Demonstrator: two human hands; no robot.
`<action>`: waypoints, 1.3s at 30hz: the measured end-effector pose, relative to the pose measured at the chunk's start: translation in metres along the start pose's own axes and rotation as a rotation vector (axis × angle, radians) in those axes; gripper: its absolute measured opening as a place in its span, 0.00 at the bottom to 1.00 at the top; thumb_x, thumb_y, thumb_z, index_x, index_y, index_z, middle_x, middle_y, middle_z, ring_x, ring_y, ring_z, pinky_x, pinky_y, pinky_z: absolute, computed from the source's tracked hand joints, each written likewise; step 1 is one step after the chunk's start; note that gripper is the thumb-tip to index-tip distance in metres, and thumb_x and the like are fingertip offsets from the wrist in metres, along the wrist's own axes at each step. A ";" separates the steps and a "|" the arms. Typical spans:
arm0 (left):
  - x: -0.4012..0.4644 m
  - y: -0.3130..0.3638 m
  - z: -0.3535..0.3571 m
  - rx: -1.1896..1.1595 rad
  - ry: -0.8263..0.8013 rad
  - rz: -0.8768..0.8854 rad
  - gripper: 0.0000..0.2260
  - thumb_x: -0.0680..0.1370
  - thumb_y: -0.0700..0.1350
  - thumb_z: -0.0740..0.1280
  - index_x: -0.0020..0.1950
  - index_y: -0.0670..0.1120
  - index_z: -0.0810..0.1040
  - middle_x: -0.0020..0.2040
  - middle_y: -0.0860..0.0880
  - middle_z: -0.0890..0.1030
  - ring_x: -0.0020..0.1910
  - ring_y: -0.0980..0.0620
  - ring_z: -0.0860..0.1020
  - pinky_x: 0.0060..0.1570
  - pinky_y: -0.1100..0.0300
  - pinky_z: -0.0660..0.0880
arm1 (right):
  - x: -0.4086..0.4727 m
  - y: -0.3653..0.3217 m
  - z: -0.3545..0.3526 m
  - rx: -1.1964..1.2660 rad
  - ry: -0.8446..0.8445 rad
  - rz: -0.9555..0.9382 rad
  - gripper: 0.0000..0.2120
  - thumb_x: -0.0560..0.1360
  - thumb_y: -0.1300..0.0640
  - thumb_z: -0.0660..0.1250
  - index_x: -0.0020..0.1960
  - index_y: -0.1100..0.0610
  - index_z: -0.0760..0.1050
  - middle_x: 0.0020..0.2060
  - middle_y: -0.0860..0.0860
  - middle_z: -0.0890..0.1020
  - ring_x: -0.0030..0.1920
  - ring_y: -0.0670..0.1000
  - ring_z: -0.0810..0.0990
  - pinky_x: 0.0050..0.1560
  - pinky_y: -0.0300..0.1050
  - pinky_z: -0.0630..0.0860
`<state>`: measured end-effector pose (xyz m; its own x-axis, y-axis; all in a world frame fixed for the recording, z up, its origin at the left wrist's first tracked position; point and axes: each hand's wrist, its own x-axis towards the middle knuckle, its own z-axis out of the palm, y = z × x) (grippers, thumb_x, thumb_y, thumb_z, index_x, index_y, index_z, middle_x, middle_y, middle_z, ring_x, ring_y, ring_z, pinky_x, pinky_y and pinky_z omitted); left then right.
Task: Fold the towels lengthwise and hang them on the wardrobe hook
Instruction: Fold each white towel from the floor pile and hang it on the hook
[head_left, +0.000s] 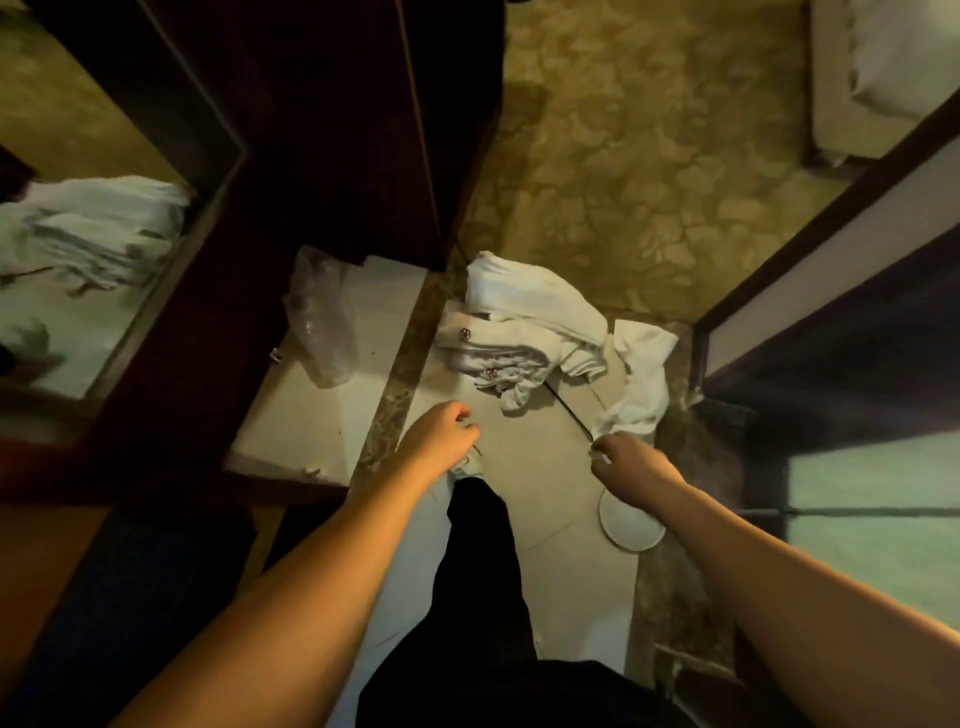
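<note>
Towels (524, 332) are in a loose heap on the floor (550, 499), just ahead of your shoe, beside the wardrobe (322, 130). One strip trails off to the right, toward your right hand (626, 460).

Risks from here:
- The heap is tangled. Pull one towel and the rest probably drag with it, so you lose the long edges for the lengthwise fold.
- A black cord (569, 413) runs under the pile. It could snag when you lift.
- No hook in view. You'll have to look up for it while carrying.
- Plastic bag (319, 322) sits left of the pile, likely clear.

Hands: both arms reach down and forward, well apart. Left hand (441, 434) has loosely curled fingers and holds nothing, short of the pile. Right hand is curled at the end of the trailing strip and looks to be pinching its corner, though blur hides the contact.
</note>
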<state>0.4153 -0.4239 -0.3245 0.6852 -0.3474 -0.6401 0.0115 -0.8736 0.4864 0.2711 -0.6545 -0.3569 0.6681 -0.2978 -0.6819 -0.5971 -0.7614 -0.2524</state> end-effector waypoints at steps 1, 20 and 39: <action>0.023 0.008 -0.005 0.015 -0.012 0.004 0.21 0.80 0.50 0.66 0.72 0.46 0.74 0.71 0.46 0.75 0.68 0.47 0.74 0.62 0.59 0.68 | 0.019 0.000 -0.009 0.021 -0.001 0.016 0.19 0.80 0.48 0.61 0.68 0.52 0.75 0.69 0.53 0.76 0.66 0.57 0.75 0.63 0.50 0.72; 0.450 0.029 0.020 0.305 -0.408 -0.120 0.10 0.81 0.51 0.60 0.55 0.48 0.77 0.55 0.43 0.80 0.52 0.44 0.78 0.46 0.57 0.71 | 0.441 0.051 -0.066 0.338 -0.183 0.313 0.09 0.79 0.55 0.65 0.53 0.61 0.77 0.52 0.58 0.81 0.50 0.57 0.78 0.45 0.44 0.67; 0.626 -0.013 0.185 -0.782 -0.434 -0.699 0.08 0.81 0.48 0.65 0.53 0.45 0.79 0.47 0.46 0.80 0.40 0.48 0.77 0.32 0.62 0.75 | 0.699 0.074 0.079 0.347 -0.292 0.231 0.45 0.72 0.44 0.76 0.80 0.56 0.58 0.77 0.57 0.65 0.74 0.57 0.67 0.71 0.48 0.66</action>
<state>0.7097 -0.6933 -0.8415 0.0416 -0.0887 -0.9952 0.8486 -0.5227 0.0820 0.6591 -0.8731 -0.9066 0.3788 -0.2242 -0.8979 -0.8600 -0.4436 -0.2520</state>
